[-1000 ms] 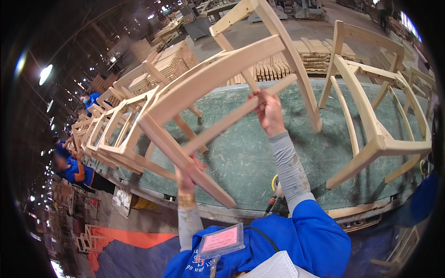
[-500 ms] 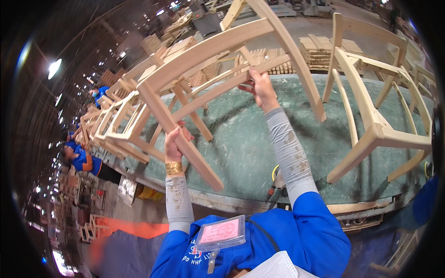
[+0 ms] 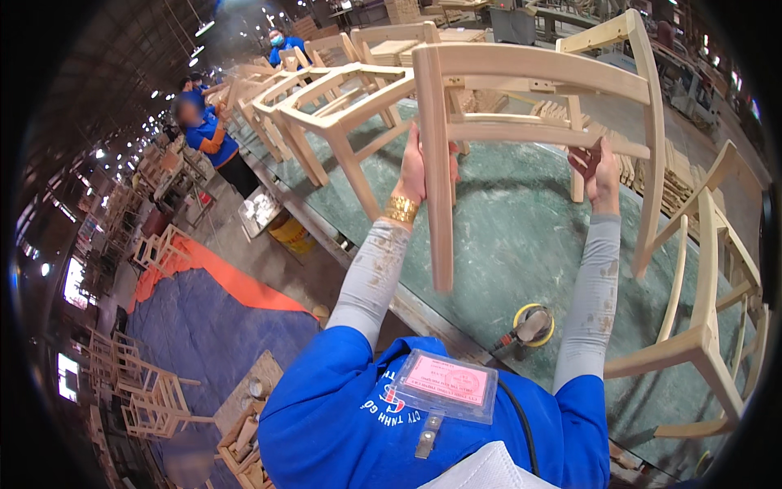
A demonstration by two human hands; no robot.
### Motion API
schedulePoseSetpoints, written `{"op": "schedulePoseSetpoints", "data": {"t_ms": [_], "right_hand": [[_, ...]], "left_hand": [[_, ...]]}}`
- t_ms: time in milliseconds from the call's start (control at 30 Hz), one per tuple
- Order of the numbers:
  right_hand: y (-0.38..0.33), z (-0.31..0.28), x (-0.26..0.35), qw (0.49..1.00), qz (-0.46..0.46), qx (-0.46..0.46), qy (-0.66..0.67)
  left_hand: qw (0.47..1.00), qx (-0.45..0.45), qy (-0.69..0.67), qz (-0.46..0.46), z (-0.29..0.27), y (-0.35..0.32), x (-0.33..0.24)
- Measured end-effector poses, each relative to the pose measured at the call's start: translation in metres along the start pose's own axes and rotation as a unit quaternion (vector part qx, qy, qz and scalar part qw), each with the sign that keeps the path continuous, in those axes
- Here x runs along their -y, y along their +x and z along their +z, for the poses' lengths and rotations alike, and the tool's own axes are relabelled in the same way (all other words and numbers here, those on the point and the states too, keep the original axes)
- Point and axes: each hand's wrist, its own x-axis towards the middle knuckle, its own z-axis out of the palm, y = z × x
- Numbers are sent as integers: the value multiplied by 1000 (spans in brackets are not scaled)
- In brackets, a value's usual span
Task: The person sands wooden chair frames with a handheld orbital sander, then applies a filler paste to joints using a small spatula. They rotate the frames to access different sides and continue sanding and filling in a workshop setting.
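At six o'clock, closest, is your blue top (image 3: 326, 399) with a pink badge (image 3: 448, 387) in a clear holder. At four o'clock, a sander (image 3: 535, 324) with a yellow rim rests on the green tabletop (image 3: 497, 236). The pale wooden chair (image 3: 538, 63) you are handling spans twelve to two o'clock above the table; whether its feet touch the surface you cannot tell. At twelve o'clock, your left hand (image 3: 414, 169) is wrapped around its left back post, fingertips showing on the other side. At two o'clock, your right hand (image 3: 604, 175) is at the lower crossbar, thumb raised and fingers half curled; how firmly it grips you cannot tell. A second chair (image 3: 660, 346) stands between three and four o'clock. At eight o'clock, a dark blue sheet (image 3: 220, 326) with an orange strip covers the floor. Farther off, more chairs (image 3: 342, 122) line the table at eleven o'clock, and a co-worker (image 3: 210, 134) in blue stands at ten.
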Motion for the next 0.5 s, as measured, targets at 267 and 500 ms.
{"op": "schedulePoseSetpoints", "data": {"t_ms": [267,500], "right_hand": [[4,2,15,999,9,-32,-30],[0,19,3,998,18,-57,-18]], "left_hand": [[999,29,-15,5,13,7,-5],[993,29,-111,-10,-7,3,-1]]}}
